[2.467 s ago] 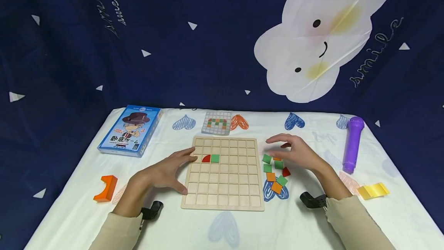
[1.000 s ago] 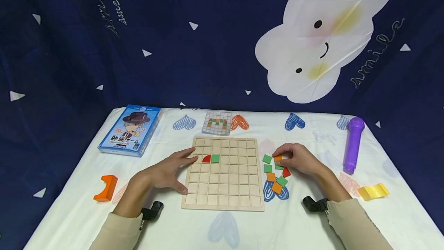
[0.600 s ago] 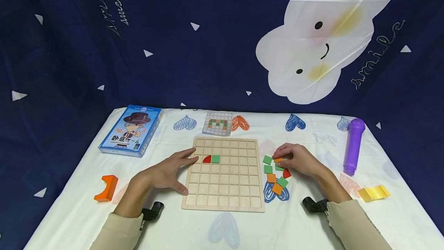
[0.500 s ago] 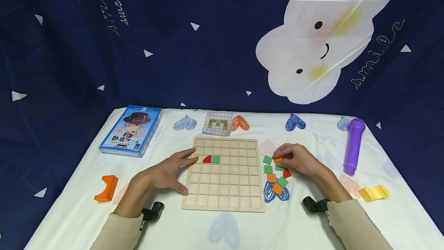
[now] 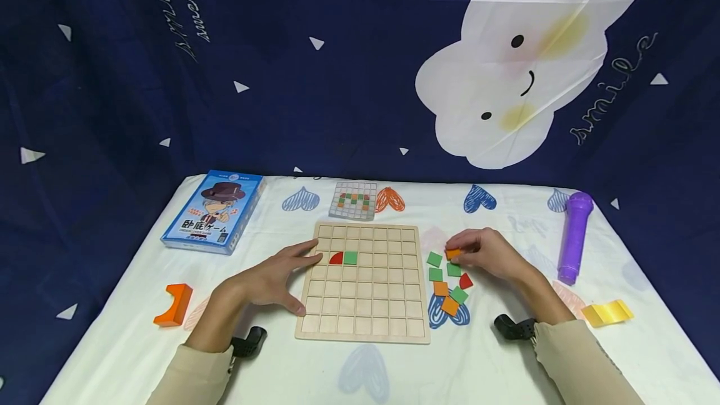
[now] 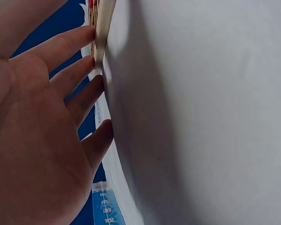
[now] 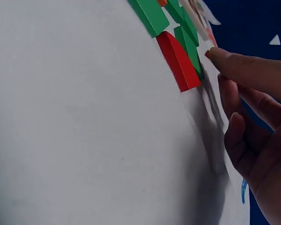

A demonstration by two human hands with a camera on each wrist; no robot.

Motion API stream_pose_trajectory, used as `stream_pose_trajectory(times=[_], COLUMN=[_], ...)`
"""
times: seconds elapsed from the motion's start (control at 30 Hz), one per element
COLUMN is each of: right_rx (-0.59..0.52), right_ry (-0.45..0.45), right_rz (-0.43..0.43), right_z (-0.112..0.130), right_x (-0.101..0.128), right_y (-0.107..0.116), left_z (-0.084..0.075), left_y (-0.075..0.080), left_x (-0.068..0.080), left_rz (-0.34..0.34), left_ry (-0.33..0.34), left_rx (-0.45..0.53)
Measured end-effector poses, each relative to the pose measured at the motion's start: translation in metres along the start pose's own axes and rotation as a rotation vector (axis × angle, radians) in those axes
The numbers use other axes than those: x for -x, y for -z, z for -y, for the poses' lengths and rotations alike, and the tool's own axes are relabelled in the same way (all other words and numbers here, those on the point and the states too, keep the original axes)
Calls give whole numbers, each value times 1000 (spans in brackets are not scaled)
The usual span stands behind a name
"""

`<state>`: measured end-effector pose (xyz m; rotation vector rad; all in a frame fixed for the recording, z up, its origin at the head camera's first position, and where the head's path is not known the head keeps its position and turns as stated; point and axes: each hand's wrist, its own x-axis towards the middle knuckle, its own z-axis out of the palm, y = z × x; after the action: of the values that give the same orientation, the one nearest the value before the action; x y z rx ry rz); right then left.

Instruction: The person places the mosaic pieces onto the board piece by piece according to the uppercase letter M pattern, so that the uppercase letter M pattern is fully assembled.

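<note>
I looked over a white heart-printed tabletop backed by dark blue cloud-print cloth. Midway across lay a wooden grid board; two cells in its third row from the far edge held a red quarter-circle tile and, just beside it, a green square tile. From the board, a blue game box lay at ten o'clock, its contents hidden from me, a clear pattern card at twelve, an orange arch block at nine. A purple torch-shaped object lay between two and three. The left hand was spread wide, fingertips at the board's nine-o'clock edge. Near three o'clock, the right hand pinched an orange square tile beside the loose tiles: four green, two orange, one red.
</note>
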<state>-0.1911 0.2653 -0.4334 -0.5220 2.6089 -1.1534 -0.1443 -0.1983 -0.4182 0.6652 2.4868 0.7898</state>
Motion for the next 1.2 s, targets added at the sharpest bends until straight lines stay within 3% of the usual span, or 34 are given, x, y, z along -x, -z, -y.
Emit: stream_pose_trajectory(times=[0.27,0.53,1.2], right_rx=[39,20,-37], right_ry=[24,1,98], right_rz=[-35,-15,47], right_z=[4,13,53], right_x=[-4,-13,-48], right_y=[-3,-9,-40], left_z=[0,1,1], left_y=[0,-1,0], left_x=[0,0,1], left_rz=[2,0,-2], left_ry=[12,7,2], left_rx=[11,5,6])
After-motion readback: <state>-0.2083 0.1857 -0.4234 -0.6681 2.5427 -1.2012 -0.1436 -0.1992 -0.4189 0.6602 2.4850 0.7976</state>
